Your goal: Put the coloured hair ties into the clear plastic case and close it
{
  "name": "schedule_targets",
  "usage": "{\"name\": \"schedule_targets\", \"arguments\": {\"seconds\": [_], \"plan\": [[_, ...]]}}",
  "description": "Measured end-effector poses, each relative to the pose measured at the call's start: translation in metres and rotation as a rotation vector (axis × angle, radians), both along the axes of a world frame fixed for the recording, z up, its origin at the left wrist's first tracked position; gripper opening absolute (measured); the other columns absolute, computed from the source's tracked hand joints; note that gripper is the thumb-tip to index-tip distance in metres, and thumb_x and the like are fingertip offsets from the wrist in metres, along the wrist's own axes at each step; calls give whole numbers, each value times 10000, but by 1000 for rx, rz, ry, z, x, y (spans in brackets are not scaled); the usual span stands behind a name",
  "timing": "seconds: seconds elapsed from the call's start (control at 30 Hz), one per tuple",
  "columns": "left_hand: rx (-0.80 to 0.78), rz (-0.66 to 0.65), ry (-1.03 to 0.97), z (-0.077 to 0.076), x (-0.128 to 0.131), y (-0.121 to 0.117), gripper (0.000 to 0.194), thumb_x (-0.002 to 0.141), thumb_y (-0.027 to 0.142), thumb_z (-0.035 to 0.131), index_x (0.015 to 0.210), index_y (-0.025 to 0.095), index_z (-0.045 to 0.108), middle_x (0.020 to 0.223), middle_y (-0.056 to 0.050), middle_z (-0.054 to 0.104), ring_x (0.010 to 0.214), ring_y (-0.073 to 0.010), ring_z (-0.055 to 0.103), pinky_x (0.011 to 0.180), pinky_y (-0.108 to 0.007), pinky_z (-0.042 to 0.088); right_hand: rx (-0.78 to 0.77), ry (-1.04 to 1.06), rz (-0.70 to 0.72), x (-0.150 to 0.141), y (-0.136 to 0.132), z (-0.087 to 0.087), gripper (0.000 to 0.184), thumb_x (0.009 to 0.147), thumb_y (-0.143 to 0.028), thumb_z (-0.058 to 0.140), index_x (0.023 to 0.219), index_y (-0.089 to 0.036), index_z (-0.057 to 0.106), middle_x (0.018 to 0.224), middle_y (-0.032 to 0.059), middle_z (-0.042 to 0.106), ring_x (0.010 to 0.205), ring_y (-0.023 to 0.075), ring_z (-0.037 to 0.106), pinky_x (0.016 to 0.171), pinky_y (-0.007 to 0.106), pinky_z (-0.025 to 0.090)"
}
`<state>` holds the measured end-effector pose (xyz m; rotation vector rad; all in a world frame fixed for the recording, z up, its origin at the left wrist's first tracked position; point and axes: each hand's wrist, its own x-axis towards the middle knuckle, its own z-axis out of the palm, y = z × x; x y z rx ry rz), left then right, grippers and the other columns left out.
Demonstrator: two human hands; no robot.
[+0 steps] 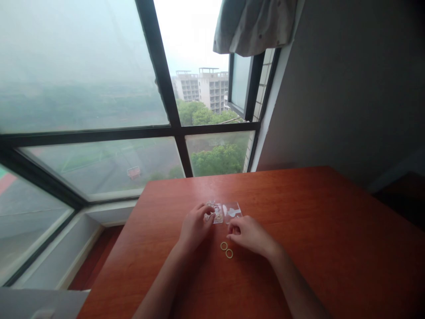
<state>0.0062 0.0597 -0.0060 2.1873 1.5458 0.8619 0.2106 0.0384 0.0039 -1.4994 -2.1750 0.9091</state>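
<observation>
Fingers of the left hand [194,227] are curled narrowly, their tips pressed onto the near-left corner of a small clear plastic packet [223,212] that lies flat on the reddish-brown wooden table [332,230]; whether the corner is pinched or only pinned down cannot be told. Fingers of the right hand [249,233] are drawn together at the packet's near edge, just to the right of the left fingertips, and whether something small is held between them cannot be made out. Pale ring shapes can be seen inside the packet, close to the left fingertips. Two small pale yellow rings [226,249] lie side by side on the table just below the right fingertips, toward the body, apart from the packet. The step in hand is judged to be the handling of rings at the packet's opening, with the packet steadied by the left hand. A fine fingertip pinch and a firmly held packet are called for by any further move. Beyond the fingers, away from the body, a dark-framed window [166,110] is seen, with a grey curtain [255,24] bunched above it.
</observation>
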Motion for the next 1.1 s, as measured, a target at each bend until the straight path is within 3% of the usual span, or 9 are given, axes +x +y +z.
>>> {"name": "schedule_targets", "arguments": {"seconds": [0.27,0.8,0.93,1.1], "plan": [[28,45,-10,3,-18,8,134,841,224,531,849,191,661,825,-22,624,664,-138,549,609,-245,403,-166,-107,165,3,-7,-1,139,651,-309,724,755,-218,708,705,-35,681,621,109,564,490,201,281],[28,64,-3,3,-24,10,146,841,213,513,862,182,654,825,-26,623,672,-137,532,607,-250,389,-188,-175,248,3,-5,-1,130,683,-312,726,738,-202,686,717,-25,680,626,106,555,515,199,297],[22,63,-8,4,-23,9,153,839,212,510,858,179,658,821,-27,627,665,-137,531,603,-253,393,-141,-117,227,3,-5,-1,89,686,-263,723,707,-195,669,688,-28,662,615,107,541,521,202,293],[20,61,-11,4,-21,8,154,835,216,517,853,180,666,815,-29,635,658,-139,542,602,-253,403,26,-14,60,-1,-1,0,44,744,-211,678,729,-189,643,677,-24,634,626,107,528,542,203,293]]}}
